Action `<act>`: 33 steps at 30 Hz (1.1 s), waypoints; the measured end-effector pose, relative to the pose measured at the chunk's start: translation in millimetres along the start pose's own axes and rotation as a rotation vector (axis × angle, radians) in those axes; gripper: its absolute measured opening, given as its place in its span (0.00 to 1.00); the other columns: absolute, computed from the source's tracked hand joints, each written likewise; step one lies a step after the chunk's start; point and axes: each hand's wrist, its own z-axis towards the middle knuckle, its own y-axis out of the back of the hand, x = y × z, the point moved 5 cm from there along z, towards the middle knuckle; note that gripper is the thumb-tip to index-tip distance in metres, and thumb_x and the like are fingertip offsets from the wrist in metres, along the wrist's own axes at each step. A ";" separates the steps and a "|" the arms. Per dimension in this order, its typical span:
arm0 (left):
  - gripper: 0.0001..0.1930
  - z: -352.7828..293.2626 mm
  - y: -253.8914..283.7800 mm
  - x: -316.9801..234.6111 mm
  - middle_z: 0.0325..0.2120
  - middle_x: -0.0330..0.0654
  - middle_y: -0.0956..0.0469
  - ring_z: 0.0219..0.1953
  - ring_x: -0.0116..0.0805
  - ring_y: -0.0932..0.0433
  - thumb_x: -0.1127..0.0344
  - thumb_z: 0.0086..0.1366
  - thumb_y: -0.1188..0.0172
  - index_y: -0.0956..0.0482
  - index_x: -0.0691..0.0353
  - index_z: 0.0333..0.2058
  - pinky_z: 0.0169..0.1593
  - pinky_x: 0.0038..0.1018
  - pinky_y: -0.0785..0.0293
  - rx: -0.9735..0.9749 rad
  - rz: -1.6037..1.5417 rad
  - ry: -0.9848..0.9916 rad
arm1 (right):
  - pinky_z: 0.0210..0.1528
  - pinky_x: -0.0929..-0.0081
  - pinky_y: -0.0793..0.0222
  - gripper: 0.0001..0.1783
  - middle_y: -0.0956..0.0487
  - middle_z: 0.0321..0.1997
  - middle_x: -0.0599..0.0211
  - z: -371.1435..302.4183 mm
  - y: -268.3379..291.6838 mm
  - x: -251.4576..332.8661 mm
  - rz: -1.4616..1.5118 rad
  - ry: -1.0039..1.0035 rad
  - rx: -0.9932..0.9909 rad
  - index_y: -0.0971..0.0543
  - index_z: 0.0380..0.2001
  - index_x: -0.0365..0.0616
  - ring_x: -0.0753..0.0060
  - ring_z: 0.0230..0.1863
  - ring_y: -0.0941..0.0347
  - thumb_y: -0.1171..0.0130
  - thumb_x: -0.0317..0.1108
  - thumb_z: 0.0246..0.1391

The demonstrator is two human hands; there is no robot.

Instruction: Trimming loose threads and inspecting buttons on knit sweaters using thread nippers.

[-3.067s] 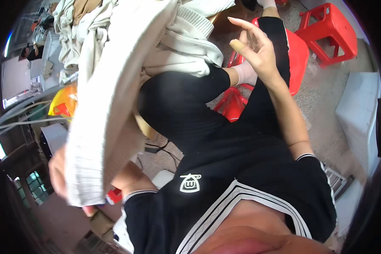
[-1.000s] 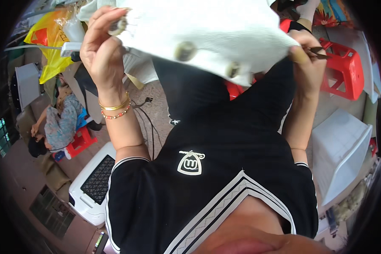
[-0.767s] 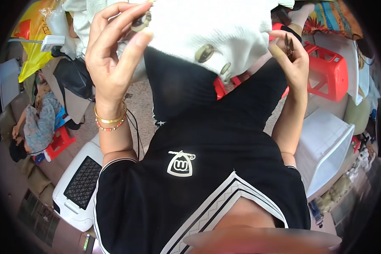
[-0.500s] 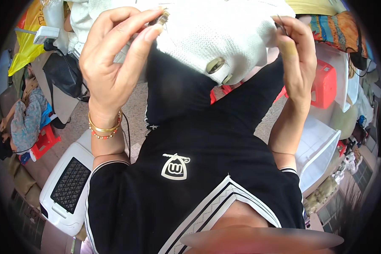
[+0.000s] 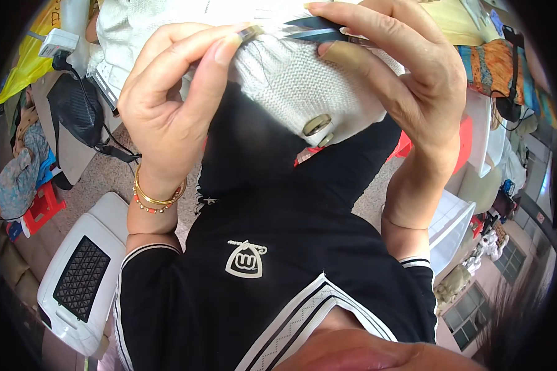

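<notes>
Here, the left hand (image 5: 170,99), fingers bent, pinches a partly covered brownish button (image 5: 250,33) on the white knitted garment (image 5: 312,83) between both grips, while the curled right hand (image 5: 411,71) grasps dark metal snips (image 5: 319,34), handles mostly hidden, the garment's far end cut off.

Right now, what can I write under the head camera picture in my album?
Left hand pinching a button on a white knitted garment, right hand holding open metal snips beside it.

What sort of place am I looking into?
Probably a garment workshop: a white knit garment with large buttons, metal snips in the right hand, and a red plastic stool off left.
</notes>
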 end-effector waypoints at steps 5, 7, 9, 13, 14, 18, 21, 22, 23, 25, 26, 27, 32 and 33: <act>0.08 0.4 -1.6 -5.1 0.34 0.43 0.21 0.34 0.25 0.25 0.79 0.62 0.42 0.19 0.72 0.39 0.39 0.17 0.31 -0.024 0.014 0.013 | 0.23 0.78 0.39 0.20 0.26 0.24 0.67 7.7 0.1 6.9 -0.017 -0.040 0.029 0.17 0.42 0.40 0.74 0.23 0.31 0.29 0.29 0.41; 0.08 0.4 -0.9 -6.9 0.36 0.47 0.20 0.39 0.29 0.24 0.78 0.64 0.45 0.20 0.74 0.39 0.46 0.21 0.31 -0.015 0.072 0.007 | 0.23 0.77 0.38 0.19 0.26 0.24 0.67 9.8 0.1 7.3 -0.020 -0.091 0.030 0.17 0.41 0.40 0.74 0.23 0.31 0.29 0.29 0.41; 0.08 0.7 -1.6 -7.1 0.37 0.48 0.20 0.40 0.30 0.24 0.77 0.64 0.45 0.20 0.74 0.39 0.47 0.22 0.31 -0.014 0.078 0.011 | 0.23 0.77 0.38 0.19 0.26 0.24 0.67 11.0 -0.4 10.0 -0.018 -0.089 0.021 0.17 0.41 0.40 0.74 0.23 0.31 0.29 0.29 0.40; 0.08 1.3 -4.1 -6.6 0.37 0.48 0.20 0.40 0.30 0.24 0.77 0.64 0.45 0.20 0.74 0.39 0.47 0.22 0.31 -0.018 0.043 0.029 | 0.23 0.77 0.38 0.20 0.26 0.24 0.68 7.3 -2.1 3.8 -0.117 0.153 -0.048 0.17 0.41 0.40 0.74 0.23 0.31 0.29 0.29 0.40; 0.09 0.5 -3.8 -6.5 0.37 0.48 0.20 0.40 0.30 0.24 0.77 0.64 0.45 0.20 0.74 0.40 0.47 0.22 0.31 -0.016 0.053 0.023 | 0.23 0.77 0.38 0.20 0.26 0.24 0.68 7.9 -2.3 3.0 -0.117 0.155 -0.047 0.17 0.41 0.40 0.74 0.23 0.31 0.29 0.29 0.40; 0.09 -0.6 -4.3 -5.7 0.37 0.48 0.20 0.39 0.30 0.24 0.77 0.64 0.46 0.20 0.74 0.40 0.46 0.21 0.31 -0.030 0.045 0.022 | 0.23 0.77 0.38 0.19 0.26 0.24 0.68 12.2 1.2 9.7 -0.102 0.060 0.006 0.17 0.40 0.40 0.74 0.23 0.31 0.29 0.29 0.40; 0.09 0.2 -5.1 -7.8 0.37 0.48 0.20 0.40 0.30 0.24 0.77 0.64 0.46 0.20 0.74 0.40 0.46 0.22 0.31 -0.002 0.051 0.039 | 0.23 0.77 0.38 0.19 0.26 0.24 0.68 12.5 3.4 7.8 -0.064 -0.034 0.046 0.17 0.41 0.40 0.74 0.23 0.31 0.29 0.29 0.41; 0.09 1.0 -5.9 -7.4 0.37 0.48 0.20 0.40 0.30 0.24 0.77 0.64 0.46 0.20 0.74 0.40 0.46 0.22 0.31 -0.002 0.044 0.036 | 0.23 0.77 0.38 0.19 0.27 0.23 0.67 12.1 4.5 8.4 -0.062 -0.015 0.045 0.17 0.41 0.39 0.74 0.23 0.31 0.29 0.29 0.41; 0.09 0.4 -5.8 -6.9 0.37 0.48 0.20 0.40 0.30 0.24 0.77 0.64 0.46 0.20 0.74 0.40 0.47 0.22 0.31 -0.006 0.048 0.021 | 0.23 0.77 0.38 0.19 0.27 0.23 0.67 11.8 4.4 8.1 -0.061 -0.013 0.046 0.17 0.41 0.39 0.74 0.23 0.31 0.29 0.29 0.41; 0.09 -0.2 -6.1 -5.4 0.37 0.48 0.20 0.40 0.30 0.24 0.77 0.64 0.45 0.20 0.74 0.40 0.47 0.22 0.31 -0.013 0.052 0.005 | 0.22 0.78 0.39 0.19 0.27 0.23 0.68 11.1 5.0 8.0 -0.056 -0.012 0.035 0.17 0.41 0.39 0.74 0.22 0.32 0.29 0.29 0.41; 0.09 0.0 -6.2 -5.2 0.37 0.49 0.20 0.40 0.30 0.24 0.77 0.64 0.45 0.20 0.75 0.40 0.47 0.22 0.31 -0.021 0.043 -0.002 | 0.22 0.78 0.39 0.19 0.27 0.23 0.68 9.9 4.3 7.4 -0.058 -0.011 0.037 0.17 0.41 0.39 0.74 0.22 0.32 0.29 0.29 0.41; 0.09 0.1 -6.1 -5.4 0.37 0.49 0.20 0.41 0.30 0.24 0.77 0.64 0.45 0.20 0.75 0.40 0.46 0.21 0.31 -0.029 0.033 -0.009 | 0.22 0.78 0.40 0.19 0.28 0.22 0.68 8.2 4.6 6.4 -0.049 -0.003 -0.002 0.17 0.40 0.39 0.75 0.22 0.32 0.29 0.29 0.41; 0.09 1.6 -6.1 -8.0 0.37 0.48 0.20 0.40 0.30 0.24 0.77 0.64 0.45 0.20 0.75 0.40 0.46 0.21 0.31 -0.027 0.019 -0.004 | 0.21 0.78 0.41 0.19 0.28 0.22 0.68 7.7 7.8 7.8 -0.059 0.012 -0.052 0.16 0.40 0.39 0.76 0.21 0.33 0.29 0.29 0.41; 0.09 2.4 -6.8 -8.7 0.37 0.48 0.20 0.40 0.30 0.24 0.77 0.64 0.45 0.20 0.75 0.40 0.45 0.21 0.31 -0.016 0.030 -0.007 | 0.21 0.78 0.41 0.19 0.28 0.22 0.68 7.8 8.0 8.2 -0.071 0.020 -0.034 0.16 0.40 0.39 0.76 0.21 0.33 0.29 0.29 0.41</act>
